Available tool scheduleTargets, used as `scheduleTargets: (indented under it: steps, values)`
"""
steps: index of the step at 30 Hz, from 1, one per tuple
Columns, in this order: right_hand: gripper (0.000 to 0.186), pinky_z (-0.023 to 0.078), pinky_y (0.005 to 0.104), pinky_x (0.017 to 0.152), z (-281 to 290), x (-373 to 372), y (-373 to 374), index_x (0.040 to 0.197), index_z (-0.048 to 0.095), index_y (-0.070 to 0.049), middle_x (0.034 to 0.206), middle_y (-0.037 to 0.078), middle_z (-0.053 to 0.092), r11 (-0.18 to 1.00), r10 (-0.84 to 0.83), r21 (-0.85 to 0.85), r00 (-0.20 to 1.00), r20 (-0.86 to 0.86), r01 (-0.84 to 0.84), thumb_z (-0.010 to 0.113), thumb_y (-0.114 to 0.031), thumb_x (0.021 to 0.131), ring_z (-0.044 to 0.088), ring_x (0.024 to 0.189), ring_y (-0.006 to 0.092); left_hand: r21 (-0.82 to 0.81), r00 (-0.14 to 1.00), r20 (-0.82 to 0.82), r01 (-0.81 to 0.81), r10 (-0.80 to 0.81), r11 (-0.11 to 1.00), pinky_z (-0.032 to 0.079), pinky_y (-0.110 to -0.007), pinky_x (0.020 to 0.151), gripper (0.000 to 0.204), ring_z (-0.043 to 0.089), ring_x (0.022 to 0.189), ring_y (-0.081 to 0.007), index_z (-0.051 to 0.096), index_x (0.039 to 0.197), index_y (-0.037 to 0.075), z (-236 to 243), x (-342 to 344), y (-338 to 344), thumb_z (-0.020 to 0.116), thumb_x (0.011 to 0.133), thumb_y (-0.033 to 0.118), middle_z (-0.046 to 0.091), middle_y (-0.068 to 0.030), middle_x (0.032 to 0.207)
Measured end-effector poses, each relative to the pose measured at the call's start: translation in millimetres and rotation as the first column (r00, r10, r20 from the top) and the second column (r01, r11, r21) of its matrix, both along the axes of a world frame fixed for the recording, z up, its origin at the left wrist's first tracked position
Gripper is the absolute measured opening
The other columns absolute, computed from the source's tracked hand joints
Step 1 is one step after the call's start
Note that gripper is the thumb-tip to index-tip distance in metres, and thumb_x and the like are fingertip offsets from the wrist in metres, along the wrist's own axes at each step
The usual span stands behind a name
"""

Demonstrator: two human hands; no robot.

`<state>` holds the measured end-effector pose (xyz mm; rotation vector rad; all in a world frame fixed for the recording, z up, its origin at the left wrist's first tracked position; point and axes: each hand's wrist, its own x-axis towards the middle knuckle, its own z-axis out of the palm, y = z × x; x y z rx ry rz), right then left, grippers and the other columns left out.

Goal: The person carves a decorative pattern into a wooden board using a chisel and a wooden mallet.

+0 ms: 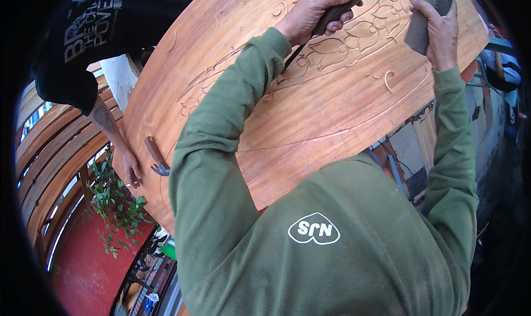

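My left hand (307,14) is closed around the dark handle of a carving chisel (338,11). The chisel's thin dark blade slants down and left, partly behind my green sleeve, with its tip near the wood. My right hand (441,37) grips a dark, squared wooden block (430,9), raised beside the chisel. Beneath both lies a broad reddish-brown wooden panel (310,117) with a curved edge. Leaf and flower shapes (354,39) are cut into its surface between my hands, and thin curled shavings (389,81) lie about.
A hammer (156,157) with a brown handle rests at the panel's left. Another person's hand (130,169), holding a cigarette, leans on the left edge. Green leaves (113,197), a slatted wooden bench (55,144) and red floor (91,272) are at the left.
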<state>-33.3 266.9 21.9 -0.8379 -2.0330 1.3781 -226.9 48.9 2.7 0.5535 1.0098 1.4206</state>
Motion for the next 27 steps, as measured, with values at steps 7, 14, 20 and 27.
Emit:
scheduleTargets:
  steps: [7, 14, 20, 27]
  values:
    - [0.088, 0.047, 0.0321, 0.105, 1.6, -1.1, -14.3, 0.158, 0.041, -0.004, 0.14, 0.012, 0.061, 0.904, 0.281, 0.272, 0.938, 0.204, -0.33, 0.077, -0.005, 0.078, 0.059, 0.123, 0.0182, 0.052, 0.993, 0.069, -0.102, 0.098, 0.993, 0.037, -0.018, 0.047, 0.044, 0.048, 0.056, -0.0034, 0.064, 0.122, 0.007, -14.9, -9.7, -1.3, 0.062, 0.104, 0.047, 0.056, 0.0031, 0.078]
    - [0.085, 0.052, 0.0328, 0.094, 29.9, -31.0, -38.8, 0.155, 0.044, -0.005, 0.118, 0.008, 0.062, 0.97, 0.223, 0.063, 0.959, 0.175, -0.236, 0.072, -0.002, 0.075, 0.062, 0.107, 0.0187, -0.016, 0.987, 0.019, -0.159, 0.16, 0.987, 0.038, -0.018, 0.048, 0.043, 0.05, 0.058, -0.0033, 0.064, 0.123, 0.008, -9.4, -7.0, -7.0, 0.062, 0.104, 0.046, 0.059, 0.003, 0.081]
    - [0.084, 0.05, 0.0328, 0.097, 47.0, -50.6, -24.7, 0.154, 0.045, -0.001, 0.119, 0.007, 0.065, 0.966, 0.212, 0.156, 0.977, -0.018, -0.207, 0.074, -0.004, 0.075, 0.06, 0.111, 0.0187, 0.008, 0.964, 0.053, -0.26, 0.259, 0.966, 0.037, -0.018, 0.049, 0.046, 0.05, 0.059, -0.0035, 0.063, 0.127, 0.007, -1.2, -10.7, -20.0, 0.062, 0.104, 0.047, 0.058, 0.0038, 0.083]
    - [0.076, 0.053, 0.0354, 0.093, 43.2, -68.4, -29.0, 0.147, 0.053, -0.002, 0.108, 0.016, 0.068, 0.788, 0.369, 0.237, 0.744, 0.557, -0.569, 0.074, -0.009, 0.074, 0.065, 0.103, 0.0238, 0.034, 0.941, -0.035, -0.335, 0.336, 0.942, 0.036, -0.018, 0.048, 0.046, 0.049, 0.056, -0.0039, 0.063, 0.121, 0.007, 0.2, -14.7, -28.3, 0.064, 0.103, 0.049, 0.057, 0.0035, 0.08]
